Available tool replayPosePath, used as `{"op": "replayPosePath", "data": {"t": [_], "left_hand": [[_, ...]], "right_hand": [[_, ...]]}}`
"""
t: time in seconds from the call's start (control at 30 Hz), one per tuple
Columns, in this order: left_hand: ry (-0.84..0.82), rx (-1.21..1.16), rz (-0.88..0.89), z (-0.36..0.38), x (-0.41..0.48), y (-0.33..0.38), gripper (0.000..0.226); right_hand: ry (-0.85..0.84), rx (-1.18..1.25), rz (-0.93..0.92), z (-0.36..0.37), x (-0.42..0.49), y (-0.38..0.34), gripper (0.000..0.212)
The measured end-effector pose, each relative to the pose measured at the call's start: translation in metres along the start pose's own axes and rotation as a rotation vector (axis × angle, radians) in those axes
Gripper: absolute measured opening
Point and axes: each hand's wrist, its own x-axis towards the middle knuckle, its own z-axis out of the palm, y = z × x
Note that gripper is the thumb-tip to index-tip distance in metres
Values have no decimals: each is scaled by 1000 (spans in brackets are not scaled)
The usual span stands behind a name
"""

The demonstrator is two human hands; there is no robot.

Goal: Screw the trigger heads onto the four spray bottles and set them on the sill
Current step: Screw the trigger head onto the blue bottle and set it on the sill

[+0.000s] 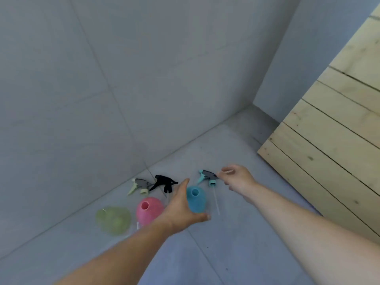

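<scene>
Three open bottles stand on the grey floor: a blue bottle (196, 199), a pink bottle (148, 209) and a pale green bottle (113, 220). My left hand (183, 208) wraps around the blue bottle's left side and base. My right hand (237, 177) pinches the rear end of a teal trigger head (208, 176), whose clear dip tube (216, 203) hangs down beside the blue bottle. A black trigger head (164, 183) and a pale green trigger head (139, 185) lie near the wall. A fourth bottle is not visible.
A grey tiled wall (102, 89) rises behind the heads and meets a second wall in the corner. A pale wooden plank panel (333, 130) leans or stands at the right, close to my right arm.
</scene>
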Motion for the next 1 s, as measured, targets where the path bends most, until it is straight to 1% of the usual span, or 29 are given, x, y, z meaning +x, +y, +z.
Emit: {"op": "replayPosePath", "data": {"t": [0.1, 0.17, 0.27, 0.4, 0.53, 0.73, 0.87, 1.0], "left_hand": [[76, -17, -16, 19, 11, -23, 129], [119, -34, -21, 25, 20, -33, 124], [157, -47, -15, 31, 32, -43, 112], [181, -68, -19, 36, 48, -49, 105], [193, -65, -21, 40, 56, -53, 94], [169, -68, -20, 41, 55, -56, 87], [128, -71, -31, 36, 48, -54, 87], [92, -45, -25, 27, 38, -45, 84]], "right_hand": [[-8, -11, 56, 17, 23, 20, 50], [1, -32, 63, 28, 40, 29, 54], [15, -75, 59, 40, 60, 38, 63], [35, -195, 69, 50, 85, 46, 69], [17, -303, 68, 57, 97, 53, 52], [34, -375, 73, 59, 95, 54, 39], [-18, -267, 105, 53, 90, 58, 45], [-71, -140, 119, 28, 79, 49, 19]]}}
